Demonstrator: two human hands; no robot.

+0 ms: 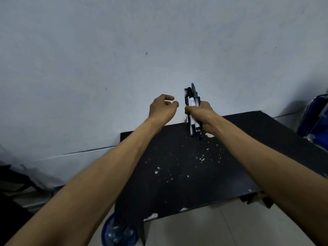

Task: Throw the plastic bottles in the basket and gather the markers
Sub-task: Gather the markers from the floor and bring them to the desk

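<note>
Both hands reach forward: right hand (201,115) fists upright markers (192,103), left hand (162,108) loosely curled, empty.

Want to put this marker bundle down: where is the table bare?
Nearly all the black table is bare, from the wall edge to the chipped front edge. Only the right hand holding the markers and the left hand hover at its back.

Beneath both hands the dark surface (186,166) lies bare; the wall (142,50) blocks just beyond; a basket (118,233) sits under the left forearm.
</note>
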